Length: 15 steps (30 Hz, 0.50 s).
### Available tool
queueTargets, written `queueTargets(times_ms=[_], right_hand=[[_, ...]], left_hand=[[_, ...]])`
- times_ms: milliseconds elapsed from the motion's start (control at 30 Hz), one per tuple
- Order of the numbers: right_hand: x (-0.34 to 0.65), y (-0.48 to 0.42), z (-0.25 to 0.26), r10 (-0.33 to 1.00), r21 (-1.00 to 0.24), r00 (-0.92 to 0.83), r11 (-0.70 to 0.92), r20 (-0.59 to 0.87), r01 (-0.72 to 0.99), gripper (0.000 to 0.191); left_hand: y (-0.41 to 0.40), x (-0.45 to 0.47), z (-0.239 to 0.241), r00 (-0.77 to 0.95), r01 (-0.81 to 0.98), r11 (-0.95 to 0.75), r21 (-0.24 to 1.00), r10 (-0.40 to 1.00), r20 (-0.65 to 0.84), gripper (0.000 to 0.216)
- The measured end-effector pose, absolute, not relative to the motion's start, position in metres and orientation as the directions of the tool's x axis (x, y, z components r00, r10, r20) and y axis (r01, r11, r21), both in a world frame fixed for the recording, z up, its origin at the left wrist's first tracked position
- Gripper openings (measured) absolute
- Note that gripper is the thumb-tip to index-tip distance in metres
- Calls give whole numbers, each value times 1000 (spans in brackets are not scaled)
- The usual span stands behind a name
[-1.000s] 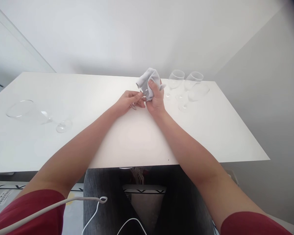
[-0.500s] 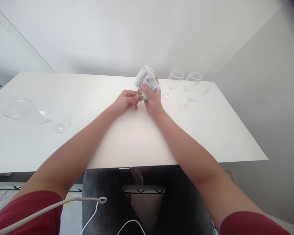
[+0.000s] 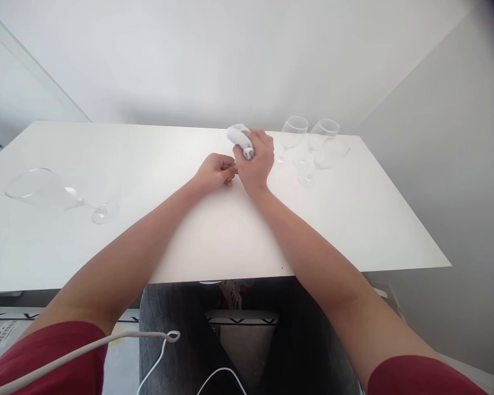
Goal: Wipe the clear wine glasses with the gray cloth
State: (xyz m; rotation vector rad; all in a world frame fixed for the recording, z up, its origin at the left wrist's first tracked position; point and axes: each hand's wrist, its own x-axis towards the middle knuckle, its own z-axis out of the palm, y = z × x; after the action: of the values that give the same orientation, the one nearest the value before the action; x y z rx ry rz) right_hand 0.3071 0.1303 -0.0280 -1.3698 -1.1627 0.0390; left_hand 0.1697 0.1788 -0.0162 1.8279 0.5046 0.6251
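My right hand (image 3: 257, 159) is closed around a bunched white cloth (image 3: 239, 135), above the far part of the white table. Part of the cloth bulges out between thumb and fingers; whatever it wraps is hidden. Beside it, my left hand (image 3: 217, 171) is closed in a pinch, its fingertips nearly touching my right hand. What those fingertips grip is too small and covered to make out. Just right of my hands stand two clear wine glasses, a nearer-left one (image 3: 294, 133) and another one (image 3: 325, 131). A third glass (image 3: 331, 153) lies tilted on its side in front of them.
A large clear wine glass (image 3: 45, 189) lies on its side at the table's left. The white table (image 3: 230, 236) ends in a wall behind and a front edge over my legs. A white cable (image 3: 107, 341) hangs across the lower left.
My right hand has turned over the cloth, its fingers now across the top. The cloth looks more squeezed and shows less. My left hand has barely moved.
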Motion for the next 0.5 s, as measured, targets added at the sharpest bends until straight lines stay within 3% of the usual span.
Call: queueTargets(times_ms=[133, 267, 400, 500], right_hand=[[307, 127, -22, 674, -911, 643, 400, 363, 95, 32], [308, 127, -15, 787, -836, 587, 444, 192, -321, 49], [305, 127, -13, 924, -859, 365, 276, 113, -432, 64], [302, 125, -16, 972, -895, 215, 176, 93, -410, 61]], left_hand=[[180, 168, -16, 786, 13, -267, 964, 598, 155, 36], [182, 169, -15, 808, -62, -102, 993, 579, 110, 39], [182, 170, -13, 797, -174, 48, 984, 594, 112, 40], [184, 170, -13, 778, -223, 93, 970, 617, 120, 44]])
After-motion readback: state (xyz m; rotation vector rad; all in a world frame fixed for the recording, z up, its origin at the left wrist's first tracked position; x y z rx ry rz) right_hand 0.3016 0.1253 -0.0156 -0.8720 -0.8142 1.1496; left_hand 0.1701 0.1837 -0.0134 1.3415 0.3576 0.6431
